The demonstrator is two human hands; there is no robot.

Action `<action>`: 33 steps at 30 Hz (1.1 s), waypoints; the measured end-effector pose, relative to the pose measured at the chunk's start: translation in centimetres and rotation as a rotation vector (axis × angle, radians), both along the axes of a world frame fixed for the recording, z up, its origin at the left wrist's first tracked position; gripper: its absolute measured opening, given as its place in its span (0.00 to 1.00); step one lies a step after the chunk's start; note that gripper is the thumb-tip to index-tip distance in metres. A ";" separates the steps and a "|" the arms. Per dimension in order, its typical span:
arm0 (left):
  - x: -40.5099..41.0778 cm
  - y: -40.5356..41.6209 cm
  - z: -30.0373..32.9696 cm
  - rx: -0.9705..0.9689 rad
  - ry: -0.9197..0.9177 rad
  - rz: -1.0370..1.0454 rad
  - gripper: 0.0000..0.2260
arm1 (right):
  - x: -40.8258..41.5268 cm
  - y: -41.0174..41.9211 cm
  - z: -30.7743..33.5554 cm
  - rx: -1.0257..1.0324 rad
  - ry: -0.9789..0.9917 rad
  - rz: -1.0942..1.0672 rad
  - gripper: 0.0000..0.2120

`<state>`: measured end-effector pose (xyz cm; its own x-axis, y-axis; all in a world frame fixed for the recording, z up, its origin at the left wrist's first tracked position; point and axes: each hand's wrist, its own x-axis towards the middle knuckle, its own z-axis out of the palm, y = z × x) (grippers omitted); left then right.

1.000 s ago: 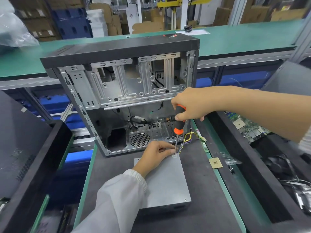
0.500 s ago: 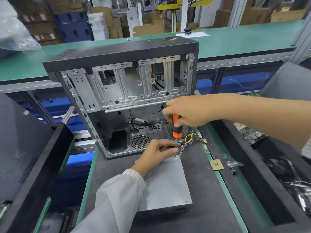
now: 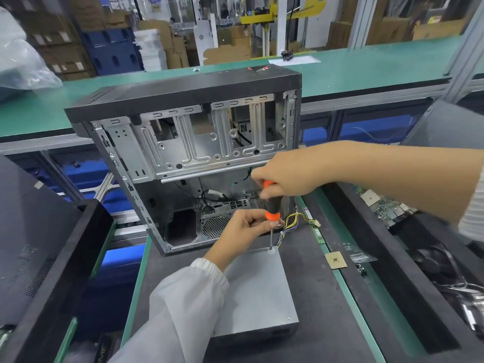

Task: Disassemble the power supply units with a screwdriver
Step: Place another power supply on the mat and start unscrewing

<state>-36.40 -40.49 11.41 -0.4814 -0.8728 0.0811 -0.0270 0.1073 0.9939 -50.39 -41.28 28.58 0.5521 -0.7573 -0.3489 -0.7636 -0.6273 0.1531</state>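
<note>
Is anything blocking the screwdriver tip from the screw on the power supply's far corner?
Nothing visible does. The screwdriver stands upright, its tip on the far right corner of the power supply. The left hand steadies its shaft; the wire bundle lies beside it.

matt grey metal power supply [image 3: 258, 292]; bare steel case [image 3: 183, 153].

An open computer case [image 3: 183, 158] stands on the dark mat [image 3: 314, 297], a small chip [image 3: 336, 260] lying nearby

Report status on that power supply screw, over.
Right hand grips screwdriver handle, tip on far-corner screw. Left hand pinches the shaft. Power supply flat on mat, lid on. Wire bundle beside the tip.
</note>
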 end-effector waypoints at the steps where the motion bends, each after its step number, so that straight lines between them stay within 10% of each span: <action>1: 0.0 0.0 0.1 0.012 0.009 0.002 0.05 | 0.0 0.0 0.7 0.116 -0.009 0.016 0.05; 8: -0.2 0.2 0.6 -0.001 0.011 0.011 0.02 | 0.3 0.9 1.3 0.046 -0.002 -0.207 0.33; 13: -0.1 0.4 1.0 -0.026 0.017 0.034 0.05 | 0.9 0.5 1.5 0.068 0.046 -0.017 0.08; 19: 0.1 0.2 0.8 0.016 0.010 0.046 0.08 | 0.9 0.7 2.0 -0.012 -0.009 -0.206 0.32; 23: 0.1 0.0 0.9 0.020 0.016 -0.005 0.03 | 1.2 0.1 2.5 0.079 0.058 -0.112 0.13; 29: -0.4 0.2 1.1 0.002 -0.003 -0.056 0.04 | 1.3 0.8 2.9 0.108 0.016 -0.304 0.30; 33: -0.4 0.2 1.8 0.008 -0.035 -0.078 0.07 | 1.3 0.6 2.0 0.091 0.127 -0.181 0.11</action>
<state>-36.80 -40.32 13.17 -0.5504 -0.8330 0.0565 -0.0538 0.1029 0.9932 -49.05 -40.70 30.57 0.3579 -0.8019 -0.4785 -0.8428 -0.4980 0.2042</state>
